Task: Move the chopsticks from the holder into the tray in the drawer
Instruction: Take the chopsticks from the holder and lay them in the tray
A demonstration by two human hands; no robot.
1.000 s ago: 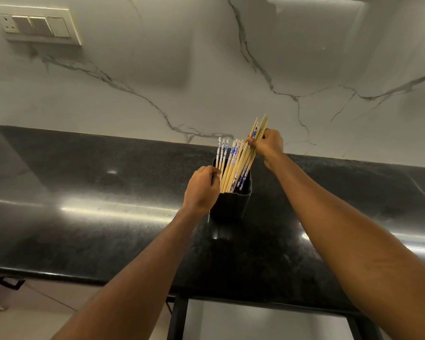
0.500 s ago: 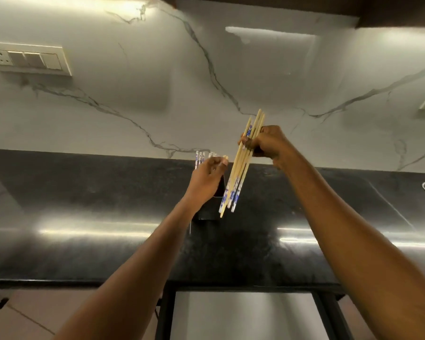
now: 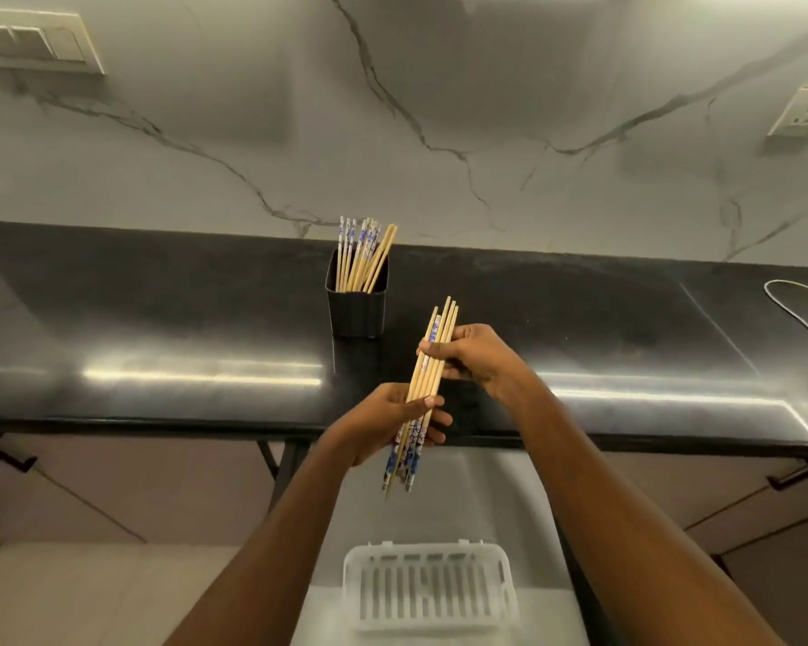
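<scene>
Both hands grip one chopstick bundle (image 3: 423, 389): right hand (image 3: 474, 356) clamps top, left hand (image 3: 393, 424) cups lower end, squaring it for tray (image 3: 432, 585) at 6 o'clock; holder (image 3: 356, 303) at 12.

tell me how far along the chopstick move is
Done: nothing lies in the white tray yet. In hand: a bundle of chopsticks, gripped by the left hand and right hand above the drawer. Left: more chopsticks in the black holder.

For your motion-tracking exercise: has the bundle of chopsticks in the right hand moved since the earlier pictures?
Yes. The bundle has left the holder, coming toward the person and down, over the counter edge.
</scene>
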